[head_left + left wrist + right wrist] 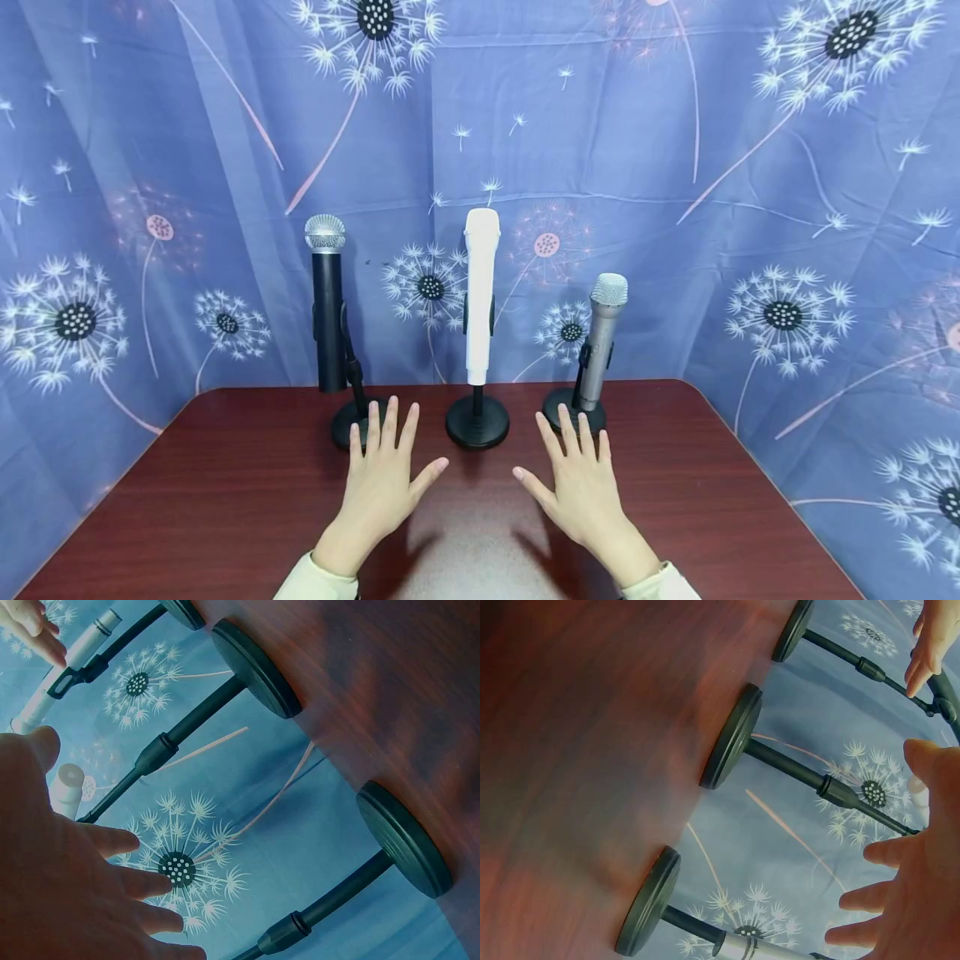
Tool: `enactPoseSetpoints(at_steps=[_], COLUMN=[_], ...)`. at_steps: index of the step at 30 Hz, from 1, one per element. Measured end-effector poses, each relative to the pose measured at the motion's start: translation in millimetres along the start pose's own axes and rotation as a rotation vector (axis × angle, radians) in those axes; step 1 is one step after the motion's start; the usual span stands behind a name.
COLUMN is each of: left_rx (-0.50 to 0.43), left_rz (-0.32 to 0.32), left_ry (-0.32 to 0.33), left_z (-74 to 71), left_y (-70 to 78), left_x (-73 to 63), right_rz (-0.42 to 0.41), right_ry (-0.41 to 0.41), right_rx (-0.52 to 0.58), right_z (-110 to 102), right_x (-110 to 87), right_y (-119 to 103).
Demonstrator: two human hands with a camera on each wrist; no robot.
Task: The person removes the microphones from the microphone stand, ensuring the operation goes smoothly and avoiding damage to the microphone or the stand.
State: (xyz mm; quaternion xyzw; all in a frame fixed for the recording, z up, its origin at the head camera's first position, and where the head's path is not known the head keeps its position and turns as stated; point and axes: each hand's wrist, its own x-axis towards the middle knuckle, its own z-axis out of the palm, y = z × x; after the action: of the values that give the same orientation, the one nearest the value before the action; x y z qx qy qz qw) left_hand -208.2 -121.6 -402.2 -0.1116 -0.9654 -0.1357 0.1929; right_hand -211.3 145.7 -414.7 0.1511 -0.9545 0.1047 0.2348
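Observation:
Three microphones stand in round-based black stands along the back of the table: a black one with a silver head [327, 317] at the left, a white one [481, 292] in the middle, and a shorter silver-grey one [600, 346] at the right. My left hand [382, 483] hovers palm down with fingers spread, its fingertips overlapping the left stand's base [347, 423] in the head view. Likewise spread and holding nothing, my right hand [581, 492] reaches toward the right stand's base [553, 408]. Between the hands, farther back, is the middle stand's base [477, 425].
The dark red wooden table [472, 517] has rounded back corners. Behind it and along both sides hangs a blue curtain [517, 117] with a dandelion print. Shadows of both hands fall on the tabletop.

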Motion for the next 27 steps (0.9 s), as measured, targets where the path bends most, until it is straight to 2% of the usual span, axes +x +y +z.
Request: enactPoseSetpoints(at_steps=[14,21,27], left_rx=[0.0,-0.005,0.001], left_rz=[0.005,0.038,0.06], left_ry=[0.043,0.074,0.111], left_z=[-0.8,-0.7,-1.7], left_y=[-1.1,-1.8,-1.9], left_x=[3.8,3.0,1.5], right_rz=[-0.026,-0.067,-0.092], right_ry=[0.025,0.073,0.072], right_rx=[0.062,0.103,0.181], right_z=[-1,3,6], right_x=[12.7,15.5,16.8], right_y=[-12,-16,-24])
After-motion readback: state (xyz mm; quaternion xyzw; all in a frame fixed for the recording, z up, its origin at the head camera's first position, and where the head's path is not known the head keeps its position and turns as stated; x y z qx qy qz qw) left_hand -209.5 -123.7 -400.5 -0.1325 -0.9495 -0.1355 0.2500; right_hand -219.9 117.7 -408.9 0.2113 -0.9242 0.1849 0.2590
